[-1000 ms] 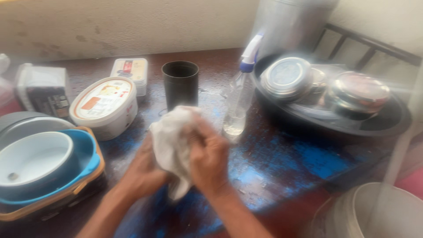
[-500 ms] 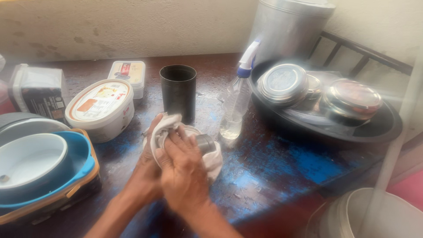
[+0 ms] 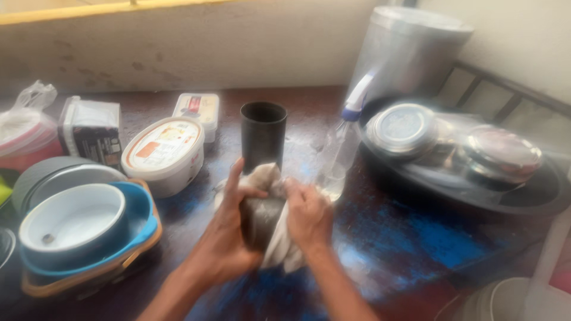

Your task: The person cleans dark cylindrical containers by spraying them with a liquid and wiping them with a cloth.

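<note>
1. The step in hand looks like wiping a dark cylindrical cup (image 3: pixel 262 220) with a whitish cloth (image 3: pixel 275 249). To do it well, the left hand (image 3: pixel 229 238) should keep the cup from turning while the cloth is worked around the wall and over the rim.
2. The left hand is curled round the cup's left side, thumb raised along the top and fingers wrapped behind; its grip appears firm, though blur hides the fingertips.
3. The right hand (image 3: pixel 308 215) is closed over a bunch of cloth and presses it against the cup's right side — its fingers are bent tight, with nothing else in them.
4. The cup sits between the two hands, low over the blue-stained tabletop (image 3: pixel 416 238); whether its base touches the surface cannot be told. The cloth drapes over the top and hangs below the right hand.
5. Care is needed with elbow room — a second black cup (image 3: pixel 263 134) stands upright just behind the hands, and a clear spray bottle (image 3: pixel 345 148) stands just to the right of it, near the right hand.
6. To the left lie a white oval tub (image 3: pixel 163 154) and stacked bowls (image 3: pixel 77 229); to the right, lidded steel containers (image 3: pixel 404 128) rest on a dark tray (image 3: pixel 535 199), well apart from the hands.
</note>
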